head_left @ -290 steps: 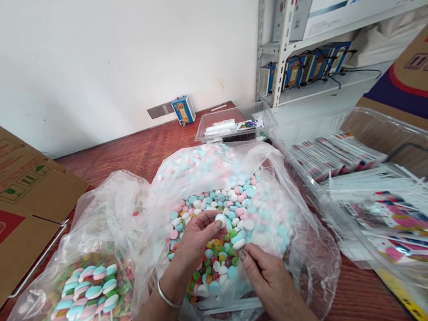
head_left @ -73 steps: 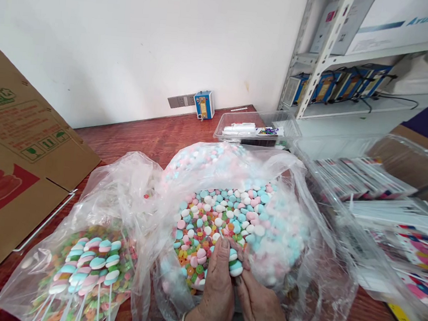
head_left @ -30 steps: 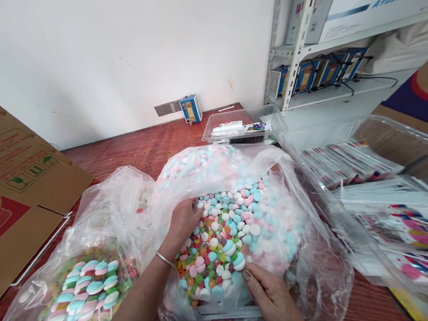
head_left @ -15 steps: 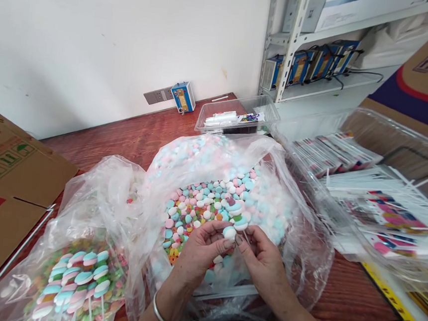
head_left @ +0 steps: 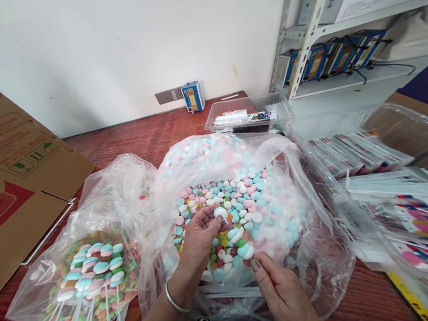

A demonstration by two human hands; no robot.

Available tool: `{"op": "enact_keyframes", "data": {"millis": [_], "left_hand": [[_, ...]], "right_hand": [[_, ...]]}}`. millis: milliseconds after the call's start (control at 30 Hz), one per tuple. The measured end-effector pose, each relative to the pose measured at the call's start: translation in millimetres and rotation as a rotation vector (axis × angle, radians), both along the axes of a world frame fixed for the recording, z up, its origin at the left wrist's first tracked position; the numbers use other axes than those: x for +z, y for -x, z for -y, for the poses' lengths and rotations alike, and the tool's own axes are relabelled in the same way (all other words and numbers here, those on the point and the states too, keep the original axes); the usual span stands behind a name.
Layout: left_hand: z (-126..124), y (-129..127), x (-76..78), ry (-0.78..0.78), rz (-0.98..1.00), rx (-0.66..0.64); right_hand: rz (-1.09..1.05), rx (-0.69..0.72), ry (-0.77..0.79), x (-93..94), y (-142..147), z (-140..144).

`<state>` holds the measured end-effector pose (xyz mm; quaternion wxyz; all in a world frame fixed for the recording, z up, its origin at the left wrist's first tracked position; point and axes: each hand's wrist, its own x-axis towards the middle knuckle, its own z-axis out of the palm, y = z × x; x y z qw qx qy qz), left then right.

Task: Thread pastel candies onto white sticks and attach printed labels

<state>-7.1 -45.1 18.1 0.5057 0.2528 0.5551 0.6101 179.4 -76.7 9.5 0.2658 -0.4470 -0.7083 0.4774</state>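
Observation:
A clear plastic bag (head_left: 305, 228) lies open before me, full of loose candy pieces (head_left: 233, 202) in pink, blue, white and mixed colours. My left hand (head_left: 199, 239) pinches a white candy piece (head_left: 220, 212) over the pile. My right hand (head_left: 278, 286) grips a thin stick threaded with stacked candies, a half-built skewer (head_left: 239, 240) that points up and left towards the white piece. A silver bangle sits on my left wrist.
A second bag (head_left: 88, 269) at the left holds finished candy skewers. A clear tray (head_left: 390, 196) of printed sleeves and sticks fills the right. A small clear box (head_left: 248, 116) stands behind, cardboard (head_left: 6, 177) at the left, a metal shelf (head_left: 321, 50) beyond.
My left hand dipped into the pile and came back with a white piece. My right hand lowered the skewer toward the pile. The stack on the stick has grown since the first frame.

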Motion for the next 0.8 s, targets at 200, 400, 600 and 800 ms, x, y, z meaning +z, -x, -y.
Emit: {"op": "enact_keyframes", "data": {"millis": [200,400,600,800], "left_hand": [[1,-1,-1.7,-0.023,-0.043,-0.01],[4,-3,1.3,-0.038,-0.146,-0.052],[6,4,-6.3,-0.131,-0.233,-0.169],[6,2,-9.7,-0.115,-0.234,-0.192]], "right_hand": [[-0.017,-0.006,0.014,4.5,4,-2],[-0.156,-0.052,0.185,2.6,6,1],[-0.413,-0.038,0.478,-5.8,11,4],[-0.391,-0.059,0.496,-6.2,15,6]]}}
